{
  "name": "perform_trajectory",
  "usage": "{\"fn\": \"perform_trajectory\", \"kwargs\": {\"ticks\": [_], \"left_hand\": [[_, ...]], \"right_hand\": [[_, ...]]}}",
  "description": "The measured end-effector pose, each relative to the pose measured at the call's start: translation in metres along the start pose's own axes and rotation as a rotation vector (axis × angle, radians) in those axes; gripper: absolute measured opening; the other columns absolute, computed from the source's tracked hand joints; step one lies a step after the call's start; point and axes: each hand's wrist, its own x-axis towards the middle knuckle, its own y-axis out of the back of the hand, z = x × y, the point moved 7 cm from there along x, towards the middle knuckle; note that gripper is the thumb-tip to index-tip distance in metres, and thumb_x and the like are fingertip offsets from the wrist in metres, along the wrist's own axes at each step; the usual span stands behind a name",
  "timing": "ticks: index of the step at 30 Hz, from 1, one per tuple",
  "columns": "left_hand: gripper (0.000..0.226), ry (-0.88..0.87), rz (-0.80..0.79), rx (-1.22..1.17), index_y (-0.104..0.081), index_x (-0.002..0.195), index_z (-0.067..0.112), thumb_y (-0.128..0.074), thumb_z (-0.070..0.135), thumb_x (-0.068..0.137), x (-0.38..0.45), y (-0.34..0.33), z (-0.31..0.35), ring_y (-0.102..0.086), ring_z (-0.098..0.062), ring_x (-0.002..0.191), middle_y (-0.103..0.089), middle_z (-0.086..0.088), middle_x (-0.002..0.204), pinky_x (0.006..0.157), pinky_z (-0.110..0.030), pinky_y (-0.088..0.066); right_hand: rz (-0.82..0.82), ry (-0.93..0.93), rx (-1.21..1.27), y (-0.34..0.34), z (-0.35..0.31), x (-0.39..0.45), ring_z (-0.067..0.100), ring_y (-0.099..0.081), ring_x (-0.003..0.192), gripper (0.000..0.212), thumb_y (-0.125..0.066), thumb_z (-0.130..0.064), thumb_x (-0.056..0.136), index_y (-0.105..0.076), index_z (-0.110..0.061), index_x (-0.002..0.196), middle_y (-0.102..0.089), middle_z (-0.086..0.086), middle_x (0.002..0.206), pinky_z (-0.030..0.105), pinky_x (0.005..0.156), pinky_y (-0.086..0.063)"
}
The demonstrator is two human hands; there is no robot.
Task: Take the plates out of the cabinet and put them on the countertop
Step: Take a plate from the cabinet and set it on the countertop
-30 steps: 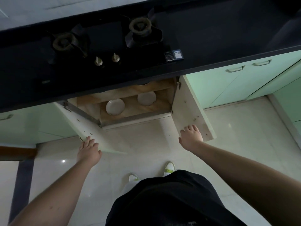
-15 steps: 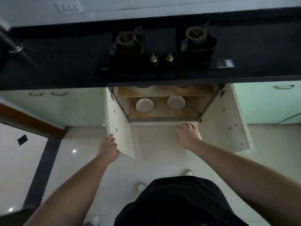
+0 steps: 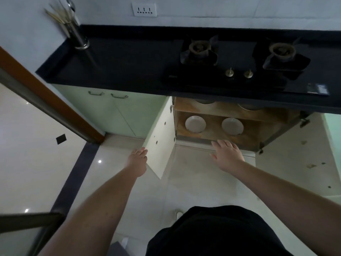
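Two white plates lie on the wooden floor of the open cabinet (image 3: pixel 217 134) under the stove: the left plate (image 3: pixel 195 124) and the right plate (image 3: pixel 232 126). My left hand (image 3: pixel 137 159) touches the edge of the open left door (image 3: pixel 160 143) with straight fingers. Flat and empty, my right hand (image 3: pixel 226 154) hovers just in front of the cabinet's lower front edge, below the right plate. The black countertop (image 3: pixel 125 60) runs above the cabinet.
A two-burner gas stove (image 3: pixel 239 65) fills the right part of the countertop. A metal utensil holder (image 3: pixel 77 34) stands at its far left corner. The right cabinet door (image 3: pixel 299 163) hangs wide open. A brown door frame (image 3: pixel 46 97) stands at left.
The view has swung left and up, showing more countertop. My right hand left the right door and moved to the cabinet's front edge. My left hand stays at the left door's edge.
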Motion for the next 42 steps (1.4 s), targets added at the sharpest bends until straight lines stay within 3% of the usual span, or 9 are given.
{"fn": "perform_trajectory", "kwargs": {"ticks": [6, 10, 14, 21, 26, 30, 35, 42], "left_hand": [[0.041, -0.008, 0.069, -0.059, -0.052, 0.133, 0.013, -0.04, 0.033, 0.099, 0.01, 0.019, 0.014, -0.038, -0.028, 0.135, -0.052, -0.01, 0.14, 0.111, -0.038, -0.026], [0.043, 0.04, 0.126, -0.125, -0.049, 0.135, 0.014, -0.039, 0.036, 0.099, 0.02, 0.042, 0.02, -0.046, -0.029, 0.126, -0.054, -0.01, 0.136, 0.103, -0.042, -0.033], [0.045, 0.035, 0.34, -0.179, -0.045, 0.138, 0.016, -0.037, 0.036, 0.098, 0.029, 0.095, 0.034, -0.047, -0.027, 0.126, -0.054, -0.006, 0.134, 0.11, -0.05, -0.027], [0.05, -0.071, 0.586, -0.331, -0.044, 0.141, 0.012, -0.042, 0.036, 0.097, 0.055, 0.176, 0.069, -0.043, -0.026, 0.132, -0.052, -0.006, 0.138, 0.115, -0.046, -0.027], [0.059, -0.074, 0.567, -0.348, -0.034, 0.151, 0.013, -0.026, 0.042, 0.099, 0.09, 0.197, 0.087, -0.032, -0.025, 0.143, -0.043, -0.007, 0.151, 0.119, -0.048, -0.024], [0.06, -0.056, 0.5, -0.334, -0.029, 0.154, 0.014, -0.026, 0.045, 0.102, 0.118, 0.199, 0.101, -0.023, -0.025, 0.149, -0.035, -0.008, 0.158, 0.121, -0.046, -0.016], [0.065, -0.01, 0.49, -0.359, -0.036, 0.151, 0.012, -0.02, 0.048, 0.099, 0.163, 0.201, 0.113, -0.029, -0.029, 0.146, -0.041, -0.011, 0.155, 0.119, -0.048, -0.023], [0.061, -0.002, 0.477, -0.411, -0.029, 0.154, 0.014, -0.03, 0.046, 0.102, 0.244, 0.172, 0.124, -0.019, -0.027, 0.15, -0.03, -0.01, 0.161, 0.121, -0.046, -0.018]], "right_hand": [[0.004, 0.013, -0.017, 0.02, -0.009, 0.005, 0.027, -0.026, 0.143, 0.06, -0.032, -0.046, 0.1, -0.021, -0.019, 0.152, -0.032, 0.007, 0.155, 0.043, 0.117, -0.024], [0.034, -0.005, 0.012, 0.036, -0.01, 0.009, 0.026, -0.027, 0.143, 0.059, -0.034, -0.047, 0.1, -0.024, -0.02, 0.151, -0.033, 0.006, 0.154, 0.043, 0.116, -0.024], [0.108, -0.018, 0.063, 0.052, -0.006, 0.012, 0.025, -0.027, 0.144, 0.059, -0.034, -0.049, 0.099, -0.026, -0.022, 0.151, -0.033, 0.004, 0.155, 0.043, 0.118, -0.022], [0.177, -0.02, 0.084, 0.067, 0.019, 0.022, 0.023, -0.027, 0.144, 0.061, -0.033, -0.052, 0.099, -0.025, -0.02, 0.151, -0.033, 0.004, 0.156, 0.041, 0.118, -0.022], [0.167, -0.031, 0.129, 0.06, 0.05, 0.049, 0.022, -0.027, 0.144, 0.061, -0.029, -0.052, 0.099, -0.025, -0.02, 0.151, -0.034, 0.003, 0.155, 0.04, 0.117, -0.02], [0.131, -0.027, 0.14, 0.055, 0.073, 0.082, 0.022, -0.024, 0.145, 0.063, -0.028, -0.052, 0.098, -0.022, -0.019, 0.152, -0.03, 0.004, 0.158, 0.04, 0.118, -0.018], [0.128, 0.007, 0.125, 0.043, 0.105, 0.134, 0.022, -0.021, 0.146, 0.063, -0.029, -0.052, 0.098, -0.022, -0.019, 0.152, -0.027, 0.003, 0.159, 0.04, 0.119, -0.016], [0.144, 0.011, 0.06, -0.004, 0.13, 0.208, 0.022, -0.023, 0.146, 0.063, -0.032, -0.05, 0.098, -0.021, -0.019, 0.153, -0.028, 0.003, 0.158, 0.038, 0.119, -0.015]]}}
